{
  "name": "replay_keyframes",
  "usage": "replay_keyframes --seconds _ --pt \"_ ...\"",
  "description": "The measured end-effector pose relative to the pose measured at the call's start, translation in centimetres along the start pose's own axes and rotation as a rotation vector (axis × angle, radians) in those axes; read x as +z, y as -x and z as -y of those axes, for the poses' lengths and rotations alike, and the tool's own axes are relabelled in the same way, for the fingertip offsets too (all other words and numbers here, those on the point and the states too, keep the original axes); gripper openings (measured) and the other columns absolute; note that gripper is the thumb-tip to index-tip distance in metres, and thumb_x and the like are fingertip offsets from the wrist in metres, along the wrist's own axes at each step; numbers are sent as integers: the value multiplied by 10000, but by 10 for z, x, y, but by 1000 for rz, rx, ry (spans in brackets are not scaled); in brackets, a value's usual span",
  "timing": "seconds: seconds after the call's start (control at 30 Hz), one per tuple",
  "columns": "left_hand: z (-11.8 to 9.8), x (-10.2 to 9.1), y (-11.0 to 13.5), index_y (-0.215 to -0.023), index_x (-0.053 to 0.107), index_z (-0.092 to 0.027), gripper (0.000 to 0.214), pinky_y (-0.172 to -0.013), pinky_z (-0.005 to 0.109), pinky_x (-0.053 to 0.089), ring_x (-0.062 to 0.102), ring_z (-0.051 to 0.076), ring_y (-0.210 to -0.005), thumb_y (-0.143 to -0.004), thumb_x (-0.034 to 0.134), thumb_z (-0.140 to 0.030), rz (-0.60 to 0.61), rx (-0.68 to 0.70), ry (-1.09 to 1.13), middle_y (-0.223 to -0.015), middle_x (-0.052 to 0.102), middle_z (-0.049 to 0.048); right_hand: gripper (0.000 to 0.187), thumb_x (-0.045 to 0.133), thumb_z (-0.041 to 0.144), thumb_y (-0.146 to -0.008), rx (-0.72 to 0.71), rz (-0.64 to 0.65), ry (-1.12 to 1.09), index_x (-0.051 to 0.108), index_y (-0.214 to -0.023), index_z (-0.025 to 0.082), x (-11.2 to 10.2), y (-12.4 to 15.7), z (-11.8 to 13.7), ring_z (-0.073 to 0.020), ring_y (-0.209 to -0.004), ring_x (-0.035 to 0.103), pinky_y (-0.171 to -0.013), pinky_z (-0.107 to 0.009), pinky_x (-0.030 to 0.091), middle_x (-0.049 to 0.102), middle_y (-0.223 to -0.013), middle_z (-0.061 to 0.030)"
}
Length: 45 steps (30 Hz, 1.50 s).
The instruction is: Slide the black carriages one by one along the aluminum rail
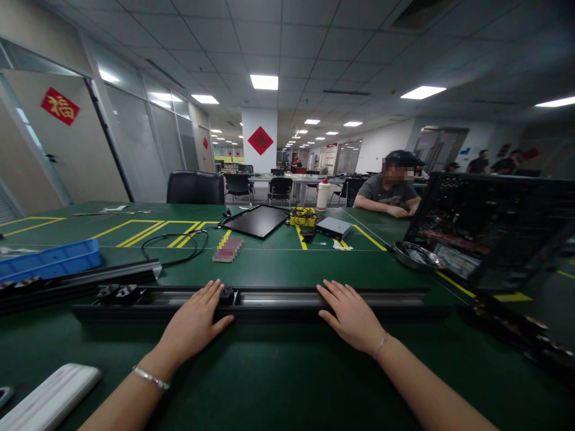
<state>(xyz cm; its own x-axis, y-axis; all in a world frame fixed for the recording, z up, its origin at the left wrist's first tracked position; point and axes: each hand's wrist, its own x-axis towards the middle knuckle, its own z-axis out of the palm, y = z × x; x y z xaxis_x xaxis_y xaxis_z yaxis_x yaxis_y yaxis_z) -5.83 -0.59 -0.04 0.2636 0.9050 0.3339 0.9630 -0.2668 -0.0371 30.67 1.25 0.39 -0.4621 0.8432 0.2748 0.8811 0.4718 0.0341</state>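
Observation:
My left hand (pixel 193 317) lies flat on a long black aluminium rail (pixel 287 297), its fingers spread. My right hand (pixel 350 317) rests on the same rail further right, also flat and holding nothing. A thin bracelet circles each wrist. Just beyond my left fingers sits a small black fitting (pixel 227 293) on the rail. Further left, two black sliders (pixel 117 293) sit on the rail, apart from my hand.
On the green workbench (pixel 278 260) lie a blue tray (pixel 49 258), a second rail (pixel 85 280), a black cable (pixel 179 248), a black panel (pixel 256 220) and a grey box (pixel 333 227). A dark computer chassis (pixel 489 227) stands right. A seated person (pixel 389 194) is beyond.

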Motion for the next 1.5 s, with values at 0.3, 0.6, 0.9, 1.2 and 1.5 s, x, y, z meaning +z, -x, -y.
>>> replay_keyframes --seconds 0.3,0.6,0.9,1.2,1.5 --pt "1 0 0 -1285 465 -97 718 -1050 443 341 374 278 -1281 -774 429 -601 -8 -4 25 -1377 422 152 605 276 564 -880 8 22 -15 357 -1379 231 -2 0 -1 -259 -1301 315 -1053 -476 257 365 -1421 -89" --pt "1 2 0 -1300 441 -86 716 -1054 431 331 357 272 -1293 -776 435 -573 6 -3 -7 -1394 397 153 666 413 506 -839 51 43 14 387 -1356 86 -5 -3 18 -283 -1300 311 -1072 -443 256 350 -1421 -135" --pt "0 4 1 -1301 440 -87 708 -1052 443 331 352 284 -1294 -766 453 -551 13 -18 -10 -1401 383 157 655 417 498 -839 37 4 1 395 -1351 90 1 -2 16 -280 -1310 296 -1075 -430 266 351 -1420 -135" --pt "-5 -1 0 -1310 418 -60 723 -1068 419 315 368 267 -1285 -774 447 -543 48 -16 -24 -1401 374 164 650 408 499 -844 25 6 30 402 -1348 88 -2 -2 17 -274 -1302 314 -1068 -413 288 359 -1417 -126" --pt "-5 2 -1 -1304 425 -48 740 -1063 416 324 357 273 -1289 -775 444 -565 46 -9 -38 -1392 382 175 651 422 495 -844 33 14 -12 387 -1360 99 -3 -2 17 -273 -1311 294 -1079 -415 267 351 -1422 -126"
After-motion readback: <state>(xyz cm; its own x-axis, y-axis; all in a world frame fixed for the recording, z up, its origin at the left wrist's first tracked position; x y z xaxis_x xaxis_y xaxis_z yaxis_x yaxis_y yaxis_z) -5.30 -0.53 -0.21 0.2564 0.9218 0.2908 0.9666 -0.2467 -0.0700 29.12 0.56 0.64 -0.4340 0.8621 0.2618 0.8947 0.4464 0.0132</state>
